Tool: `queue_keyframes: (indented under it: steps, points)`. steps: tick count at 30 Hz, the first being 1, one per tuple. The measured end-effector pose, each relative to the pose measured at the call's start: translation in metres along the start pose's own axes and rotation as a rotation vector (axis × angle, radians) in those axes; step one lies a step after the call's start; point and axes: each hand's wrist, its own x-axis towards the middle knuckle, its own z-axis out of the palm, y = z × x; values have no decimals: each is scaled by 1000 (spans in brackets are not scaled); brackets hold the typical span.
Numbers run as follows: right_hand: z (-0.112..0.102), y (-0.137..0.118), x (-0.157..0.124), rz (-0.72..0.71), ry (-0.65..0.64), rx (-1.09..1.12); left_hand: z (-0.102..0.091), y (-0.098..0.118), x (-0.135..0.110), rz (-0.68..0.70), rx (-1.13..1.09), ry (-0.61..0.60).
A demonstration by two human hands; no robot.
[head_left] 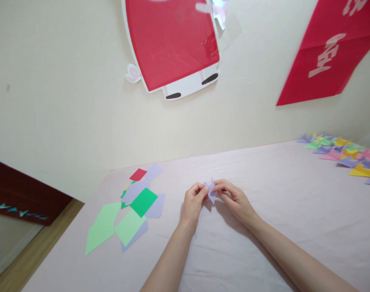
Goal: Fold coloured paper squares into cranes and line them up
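A small piece of folded lavender paper [212, 192] with pointed tips is held up just above the table, between my two hands. My left hand [193, 200] pinches its left side between thumb and fingers. On the other side, the fingers of my right hand [236, 199] are closed at its right edge, with the fingertips partly hiding it. Finer folds in the paper are too small to make out.
Loose paper sheets lie to the left: light green [104, 223], dark green [144, 202], red [138, 174] and lavender [154, 172]. Several folded paper figures [351, 153] stand at the far right of the pale cloth [251, 251]. The wall [66, 101] rises behind.
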Motion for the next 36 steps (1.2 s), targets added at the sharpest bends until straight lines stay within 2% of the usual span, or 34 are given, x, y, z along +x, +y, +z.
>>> queue_keyframes:
  steps: [6, 14, 18, 23, 32, 36]
  points:
    - [-1, -2, 0, 32, 25, 0, 0, -2, -1, 8, 12, -10]
    - [-2, 11, 1, 243, 105, 227, 0, 1, -3, 73, 123, -58]
    - [-2, 12, 2, 271, 151, 271, 4, 1, -6, 92, 172, -87]
    - [-1, 11, 2, 282, 170, 244, 7, -3, -6, 112, 253, -48]
    - [-1, 12, 1, 281, 180, 278, 7, -10, -3, 148, 217, -11]
    - [-3, 11, 3, 320, 124, 268, 7, -10, -2, 149, 203, -12]
